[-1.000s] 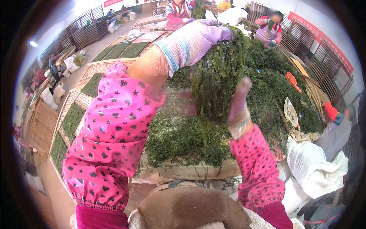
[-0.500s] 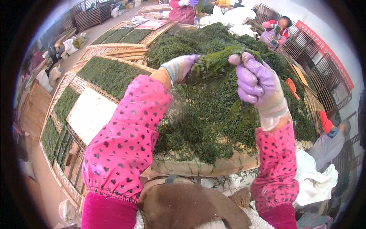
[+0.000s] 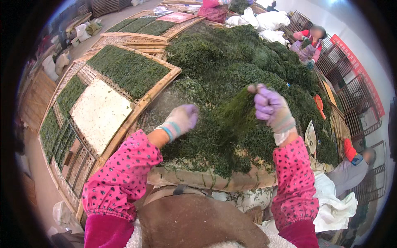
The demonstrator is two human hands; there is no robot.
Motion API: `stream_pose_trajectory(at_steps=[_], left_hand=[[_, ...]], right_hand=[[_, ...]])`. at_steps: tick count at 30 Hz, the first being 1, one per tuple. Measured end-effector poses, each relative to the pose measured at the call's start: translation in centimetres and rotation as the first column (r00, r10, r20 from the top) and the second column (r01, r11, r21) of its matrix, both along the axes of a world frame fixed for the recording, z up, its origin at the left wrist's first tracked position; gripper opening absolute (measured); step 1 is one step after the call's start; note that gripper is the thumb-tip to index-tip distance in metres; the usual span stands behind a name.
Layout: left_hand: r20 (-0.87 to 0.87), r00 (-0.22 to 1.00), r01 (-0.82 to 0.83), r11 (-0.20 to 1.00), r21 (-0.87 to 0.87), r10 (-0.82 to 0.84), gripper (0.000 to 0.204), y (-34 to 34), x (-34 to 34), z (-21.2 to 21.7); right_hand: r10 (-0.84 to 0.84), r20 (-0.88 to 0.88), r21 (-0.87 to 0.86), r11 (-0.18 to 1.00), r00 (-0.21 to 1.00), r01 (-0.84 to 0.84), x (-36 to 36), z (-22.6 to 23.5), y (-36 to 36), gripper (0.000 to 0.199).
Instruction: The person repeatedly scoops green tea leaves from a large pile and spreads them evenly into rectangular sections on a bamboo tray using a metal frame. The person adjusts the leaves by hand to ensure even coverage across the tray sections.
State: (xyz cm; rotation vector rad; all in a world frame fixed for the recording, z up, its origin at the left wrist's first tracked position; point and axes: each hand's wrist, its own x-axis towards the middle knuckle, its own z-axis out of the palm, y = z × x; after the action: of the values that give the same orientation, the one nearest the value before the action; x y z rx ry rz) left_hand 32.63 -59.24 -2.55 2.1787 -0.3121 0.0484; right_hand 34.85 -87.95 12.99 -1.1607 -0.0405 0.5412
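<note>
right hand (image 3: 273, 108) raised, fist around seaweed tuft (image 3: 237, 113)

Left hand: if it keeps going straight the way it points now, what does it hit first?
The left hand points up and right into the green seaweed heap. It would likely meet that heap first; it looks to be at its edge already, though depth is unclear.
</note>
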Motion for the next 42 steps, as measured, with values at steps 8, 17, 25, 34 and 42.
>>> stream_pose_trajectory(at_steps=[8,17,25,34,42], left_hand=[[0.849,0.421,0.07,0.945,0.319,-0.318,0.048,-10.5,0.3,13.3],[0.741,0.628,-0.079,0.928,0.364,-0.237,0.037,-12.4,3.0,3.9],[-0.156,0.942,0.329,0.722,0.609,-0.298,0.033,-5.9,-4.4,-12.9],[-0.622,0.733,0.676,0.406,0.615,-0.276,0.062,-1.9,-1.8,-2.7],[0.674,0.738,0.014,1.0,-0.028,0.008,0.053,-2.1,-0.1,15.9]], right_hand=[[0.16,0.148,0.168,0.969,0.976,-0.184,-2.2,4.9,-1.2,0.03],[0.219,0.275,0.208,0.937,0.936,-0.28,-3.6,10.5,-0.9,0.034],[0.208,0.833,-0.32,0.937,0.513,0.14,-1.1,20.2,-4.9,0.039],[0.156,0.683,-0.225,0.974,0.714,0.003,2.3,18.6,-4.6,0.045],[0.418,0.188,0.05,0.9,0.889,-0.433,-1.5,11.2,3.8,0.033]])
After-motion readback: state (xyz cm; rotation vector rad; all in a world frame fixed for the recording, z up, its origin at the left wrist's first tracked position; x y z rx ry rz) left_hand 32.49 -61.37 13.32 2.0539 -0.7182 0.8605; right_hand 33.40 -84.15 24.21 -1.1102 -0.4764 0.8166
